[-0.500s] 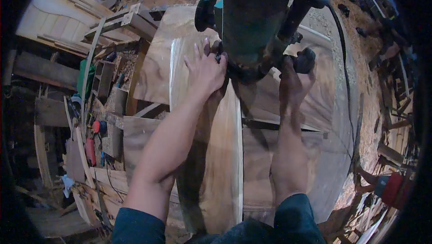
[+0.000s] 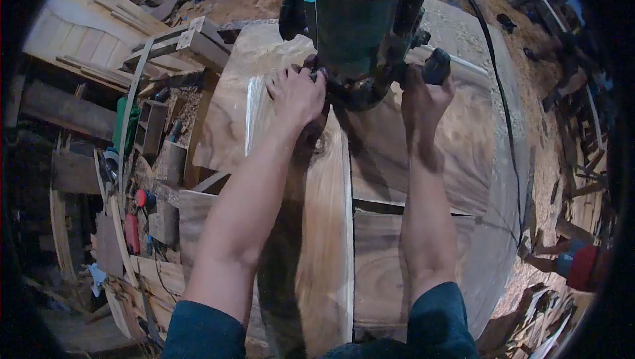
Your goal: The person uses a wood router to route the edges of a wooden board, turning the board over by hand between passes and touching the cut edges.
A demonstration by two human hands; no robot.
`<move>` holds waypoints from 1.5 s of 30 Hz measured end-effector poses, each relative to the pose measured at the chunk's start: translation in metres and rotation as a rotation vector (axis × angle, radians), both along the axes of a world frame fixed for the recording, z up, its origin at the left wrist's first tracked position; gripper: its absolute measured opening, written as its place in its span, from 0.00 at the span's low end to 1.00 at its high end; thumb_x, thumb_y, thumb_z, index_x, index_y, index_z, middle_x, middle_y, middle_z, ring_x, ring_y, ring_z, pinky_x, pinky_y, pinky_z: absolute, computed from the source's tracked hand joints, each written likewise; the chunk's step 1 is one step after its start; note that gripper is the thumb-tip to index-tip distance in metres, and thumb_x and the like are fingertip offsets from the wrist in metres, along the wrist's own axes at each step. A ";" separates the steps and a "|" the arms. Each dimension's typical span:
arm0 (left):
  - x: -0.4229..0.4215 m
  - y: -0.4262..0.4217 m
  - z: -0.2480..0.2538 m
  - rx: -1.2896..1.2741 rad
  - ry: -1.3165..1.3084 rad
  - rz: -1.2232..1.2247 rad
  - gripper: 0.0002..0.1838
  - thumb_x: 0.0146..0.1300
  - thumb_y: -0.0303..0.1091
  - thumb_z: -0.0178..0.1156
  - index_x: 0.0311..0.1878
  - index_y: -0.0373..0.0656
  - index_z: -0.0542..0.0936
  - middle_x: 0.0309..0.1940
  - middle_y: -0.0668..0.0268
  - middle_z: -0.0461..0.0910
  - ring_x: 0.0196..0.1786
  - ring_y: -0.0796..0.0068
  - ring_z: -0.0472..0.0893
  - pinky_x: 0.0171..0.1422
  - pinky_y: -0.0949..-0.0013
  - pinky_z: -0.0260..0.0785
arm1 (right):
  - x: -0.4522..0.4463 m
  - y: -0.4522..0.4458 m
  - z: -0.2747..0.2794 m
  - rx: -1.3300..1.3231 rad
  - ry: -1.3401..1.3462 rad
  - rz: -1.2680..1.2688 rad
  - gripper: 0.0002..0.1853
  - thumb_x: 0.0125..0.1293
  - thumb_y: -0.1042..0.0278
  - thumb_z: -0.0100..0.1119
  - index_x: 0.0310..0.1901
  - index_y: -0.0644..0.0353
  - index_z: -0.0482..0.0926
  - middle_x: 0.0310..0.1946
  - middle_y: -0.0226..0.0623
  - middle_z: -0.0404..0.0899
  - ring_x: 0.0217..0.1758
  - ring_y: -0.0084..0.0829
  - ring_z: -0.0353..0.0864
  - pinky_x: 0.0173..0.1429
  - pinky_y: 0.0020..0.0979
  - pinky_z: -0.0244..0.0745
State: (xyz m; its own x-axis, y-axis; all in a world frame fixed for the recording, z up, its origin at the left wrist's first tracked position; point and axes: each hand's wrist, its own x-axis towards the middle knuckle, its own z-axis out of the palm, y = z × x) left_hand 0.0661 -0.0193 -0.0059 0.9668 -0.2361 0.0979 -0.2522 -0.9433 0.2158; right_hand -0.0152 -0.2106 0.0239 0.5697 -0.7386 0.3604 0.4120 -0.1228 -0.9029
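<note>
Head view showed a large dark-green router with black handles (image 2: 354, 18) over a brown, swirl-grained wooden panel (image 2: 463, 121). My right hand (image 2: 423, 94) had its fingers curled round a black knob (image 2: 437, 66). My left hand (image 2: 296, 97) lay beside the router's base, some fingers spread; whether the thumb pinched anything, I could not tell. I judged the step in hand to be steering the router across the wood. The next move called for steady, even guidance, black power cord (image 2: 493, 48) clear.
</note>
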 end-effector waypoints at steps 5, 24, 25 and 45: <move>0.004 0.006 -0.002 -0.023 0.030 -0.074 0.30 0.73 0.56 0.43 0.61 0.42 0.79 0.64 0.55 0.73 0.72 0.54 0.63 0.75 0.39 0.43 | -0.007 0.009 -0.001 -0.070 0.056 -0.126 0.14 0.59 0.77 0.61 0.47 0.62 0.73 0.31 0.30 0.77 0.30 0.20 0.77 0.34 0.24 0.73; 0.003 0.000 0.000 -0.068 -0.034 0.052 0.27 0.73 0.53 0.44 0.51 0.38 0.82 0.58 0.54 0.79 0.68 0.56 0.68 0.73 0.43 0.47 | 0.008 0.000 0.001 0.085 -0.022 0.078 0.19 0.55 0.77 0.68 0.49 0.65 0.76 0.38 0.31 0.77 0.38 0.23 0.76 0.44 0.25 0.73; 0.003 -0.001 -0.004 -0.095 -0.047 0.060 0.27 0.73 0.53 0.45 0.50 0.38 0.82 0.57 0.53 0.79 0.68 0.56 0.69 0.72 0.45 0.46 | 0.006 0.002 0.003 0.114 -0.041 0.105 0.19 0.55 0.76 0.69 0.49 0.64 0.76 0.38 0.31 0.77 0.38 0.23 0.76 0.44 0.24 0.73; -0.009 0.018 -0.002 -0.104 -0.049 -0.097 0.28 0.72 0.51 0.47 0.54 0.34 0.81 0.58 0.52 0.79 0.72 0.57 0.65 0.74 0.50 0.50 | -0.024 0.024 0.005 -0.035 0.089 -0.118 0.13 0.61 0.77 0.61 0.47 0.62 0.72 0.30 0.30 0.76 0.25 0.19 0.75 0.28 0.24 0.71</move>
State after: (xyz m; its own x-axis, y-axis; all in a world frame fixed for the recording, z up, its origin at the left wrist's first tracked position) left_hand 0.0572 -0.0018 -0.0079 0.9336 -0.3138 0.1729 -0.3532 -0.8872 0.2968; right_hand -0.0388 -0.1864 0.0290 0.5107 -0.7902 0.3390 0.3116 -0.1974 -0.9295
